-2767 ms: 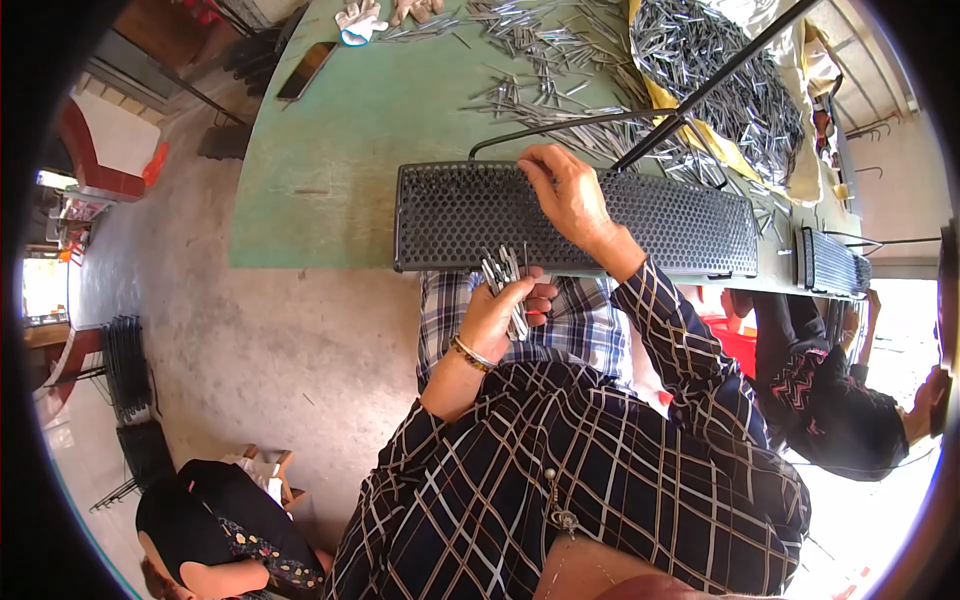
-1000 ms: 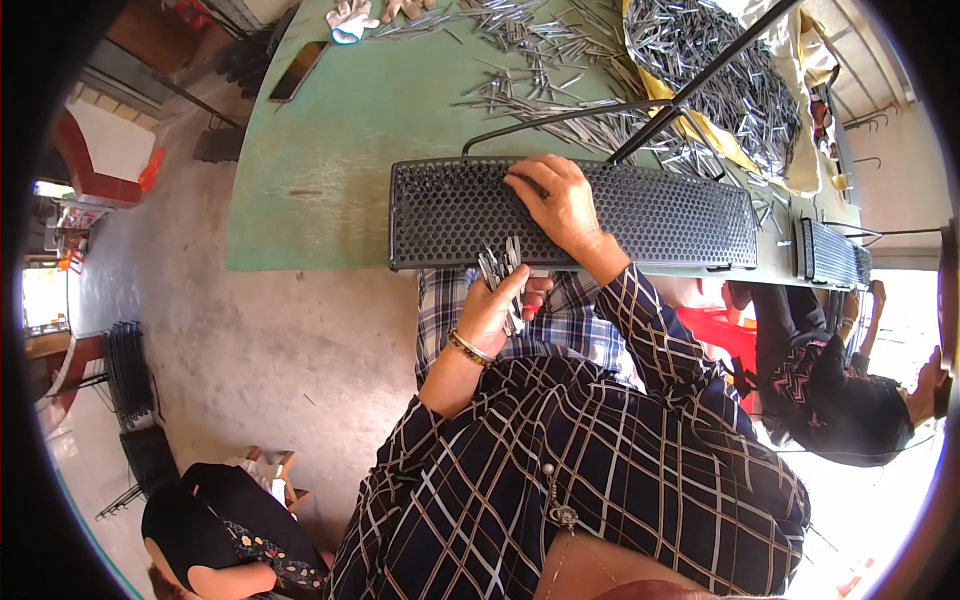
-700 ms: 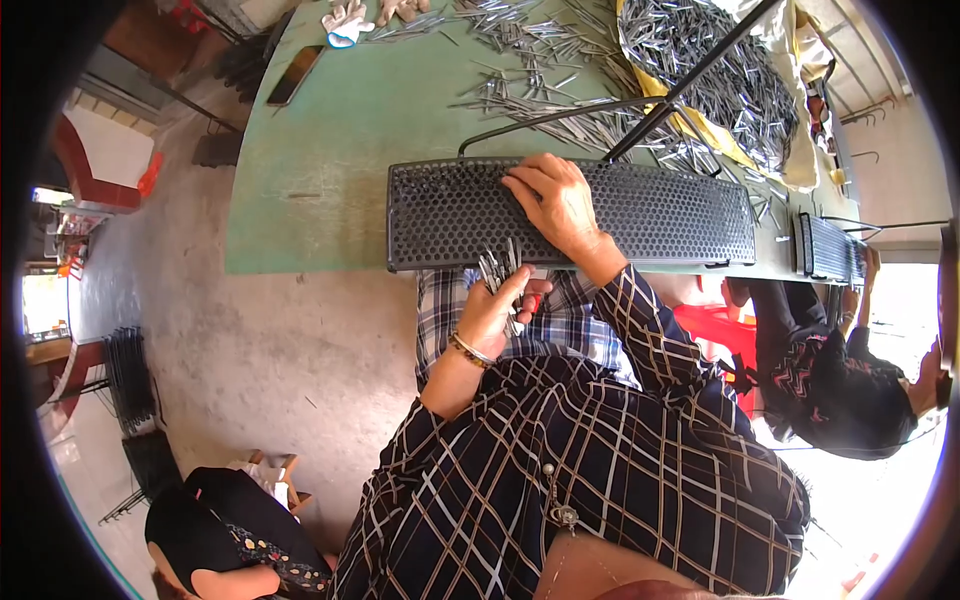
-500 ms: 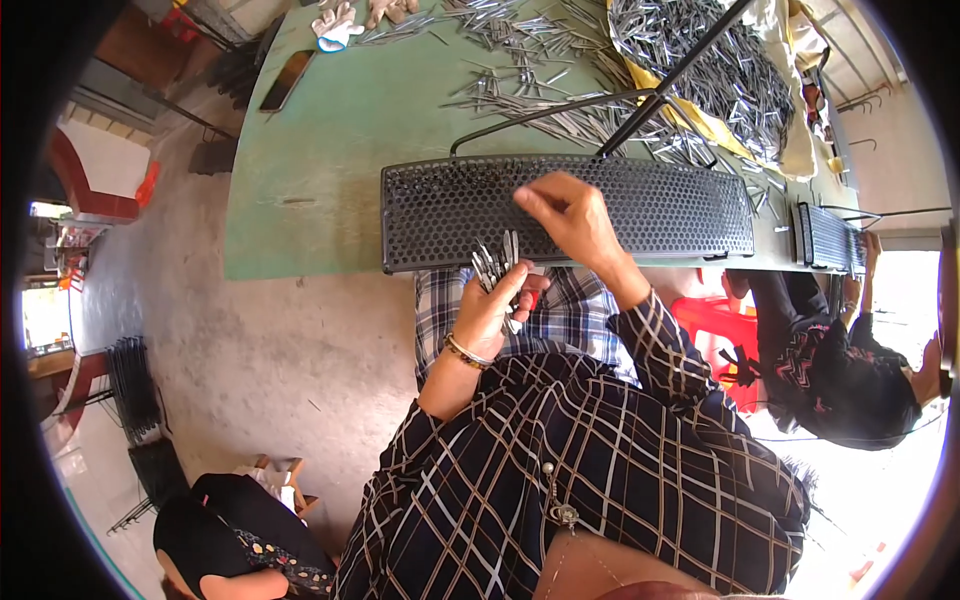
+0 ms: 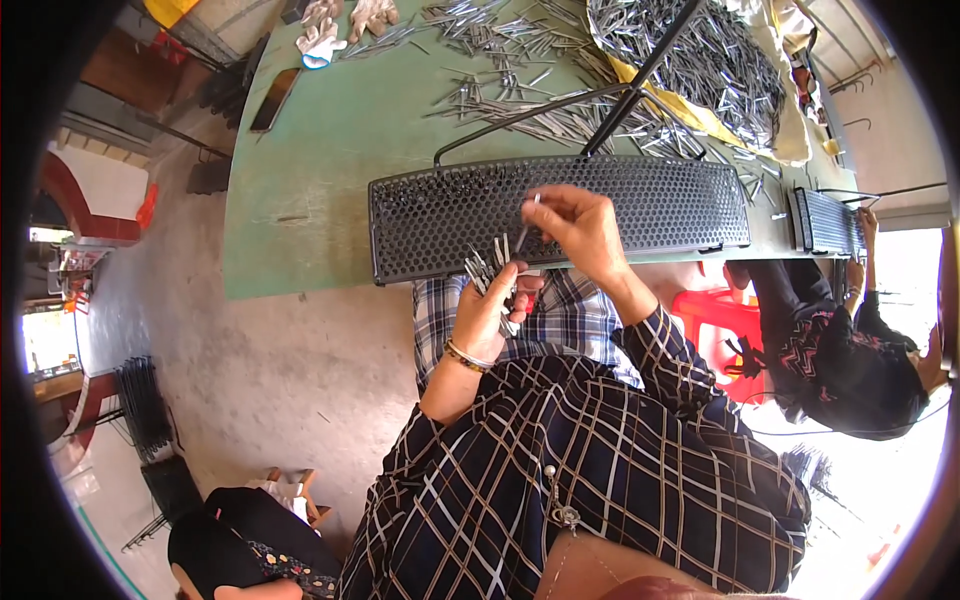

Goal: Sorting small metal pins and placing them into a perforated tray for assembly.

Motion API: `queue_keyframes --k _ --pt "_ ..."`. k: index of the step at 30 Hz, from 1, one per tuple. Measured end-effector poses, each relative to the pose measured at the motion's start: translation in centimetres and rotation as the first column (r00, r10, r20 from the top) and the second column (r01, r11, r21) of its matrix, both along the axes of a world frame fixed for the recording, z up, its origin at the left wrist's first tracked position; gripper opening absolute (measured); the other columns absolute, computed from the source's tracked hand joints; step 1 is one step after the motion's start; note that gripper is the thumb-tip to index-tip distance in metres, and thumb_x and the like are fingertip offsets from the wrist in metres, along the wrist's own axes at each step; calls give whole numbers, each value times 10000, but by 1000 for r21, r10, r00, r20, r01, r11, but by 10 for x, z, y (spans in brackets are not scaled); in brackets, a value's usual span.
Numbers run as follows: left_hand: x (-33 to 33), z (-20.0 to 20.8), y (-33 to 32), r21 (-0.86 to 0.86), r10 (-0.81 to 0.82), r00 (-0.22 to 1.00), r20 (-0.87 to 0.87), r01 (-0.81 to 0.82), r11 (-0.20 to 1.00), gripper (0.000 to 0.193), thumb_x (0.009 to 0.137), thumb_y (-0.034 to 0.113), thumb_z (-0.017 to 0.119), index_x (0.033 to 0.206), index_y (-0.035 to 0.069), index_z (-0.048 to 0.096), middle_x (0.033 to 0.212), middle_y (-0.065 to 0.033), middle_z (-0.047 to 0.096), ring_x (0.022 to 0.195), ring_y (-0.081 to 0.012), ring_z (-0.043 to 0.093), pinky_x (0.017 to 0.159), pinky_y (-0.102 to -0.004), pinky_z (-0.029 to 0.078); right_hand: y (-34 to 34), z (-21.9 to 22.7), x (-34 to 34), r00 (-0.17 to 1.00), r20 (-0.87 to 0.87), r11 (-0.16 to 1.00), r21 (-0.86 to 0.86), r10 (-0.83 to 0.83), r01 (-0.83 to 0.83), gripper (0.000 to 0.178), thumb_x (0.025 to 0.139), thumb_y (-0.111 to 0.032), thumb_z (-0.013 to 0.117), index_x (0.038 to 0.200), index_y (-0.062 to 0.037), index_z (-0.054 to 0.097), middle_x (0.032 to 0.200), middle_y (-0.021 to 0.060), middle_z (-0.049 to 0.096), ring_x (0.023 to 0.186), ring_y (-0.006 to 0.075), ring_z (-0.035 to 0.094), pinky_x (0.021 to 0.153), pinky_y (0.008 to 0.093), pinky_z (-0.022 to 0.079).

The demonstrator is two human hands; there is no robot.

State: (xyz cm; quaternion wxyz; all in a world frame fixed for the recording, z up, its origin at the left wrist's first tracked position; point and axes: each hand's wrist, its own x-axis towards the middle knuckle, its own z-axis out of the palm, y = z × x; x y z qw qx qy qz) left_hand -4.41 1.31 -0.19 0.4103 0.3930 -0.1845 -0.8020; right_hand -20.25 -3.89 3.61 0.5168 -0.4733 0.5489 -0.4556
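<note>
A black perforated metal panel (image 5: 655, 205) with a wire frame rests along the near edge of the green table (image 5: 310, 225). Just below its front edge, my left hand (image 5: 482, 322) is closed round a bundle of thin silver-grey metal strips (image 5: 482, 268), their ends fanned out above the thumb. My right hand (image 5: 588, 235) is over the middle of the panel, thumb and fingers pinching one slim metal strip (image 5: 522, 238). The strip's lower end points toward the bundle. Whether it touches the panel, I cannot tell.
Loose metal strips (image 5: 520, 120) lie scattered behind the panel, beside a large heap (image 5: 690, 70) on yellow-edged sacking. A phone (image 5: 275, 100) and work gloves (image 5: 320, 42) lie at the far left. One person (image 5: 830, 350) works at another panel (image 5: 825, 222) on the right; another person (image 5: 250, 550) is lower left.
My right hand now shows a strip between its fingers, angled toward the bundle. My left hand keeps its hold in nearly the same spot. The view has shifted slightly.
</note>
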Motion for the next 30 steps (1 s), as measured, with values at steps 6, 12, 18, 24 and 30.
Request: queue_keyframes --k 6,12,18,24,30 --pt "0 -13 -2 45 -28 994 -108 33 998 269 917 217 549 1015 -32 574 892 -167 651 604 -113 538 512 -240 443 -44 -8 14 902 -380 879 -476 -207 1 232 812 -118 683 1023 -30 644 812 82 677 676 100 621 627 243 503" --pt "5 -5 1 66 -47 999 -17 48 997 260 918 208 533 1036 -20 580 911 -155 654 666 -134 585 550 -250 476 -59 -24 17 865 -453 871 -489 -217 -38 224 810 -123 678 1015 -36 647 810 87 674 663 121 628 611 247 502" --pt "8 -8 1 65 -64 997 -52 67 996 258 916 203 533 1057 -8 581 940 -139 655 760 -165 636 618 -271 518 -61 -23 18 794 -541 763 -626 -277 -161 192 792 -135 683 959 -45 659 788 92 661 630 200 621 589 283 503" --pt "10 -8 -1 34 -108 993 -49 110 993 253 913 198 537 1067 2 582 928 -128 661 729 -148 629 597 -257 506 -61 -30 14 684 -647 609 -704 -338 -365 178 786 -133 668 933 -33 658 819 97 636 682 291 603 620 333 495" --pt "11 -7 -1 -55 -68 997 -35 66 996 258 914 191 535 1071 -8 581 922 -136 663 720 -144 624 588 -253 499 -36 -5 13 875 -477 887 -435 -81 -155 191 829 -165 665 935 -6 668 799 75 630 655 159 589 596 267 471"
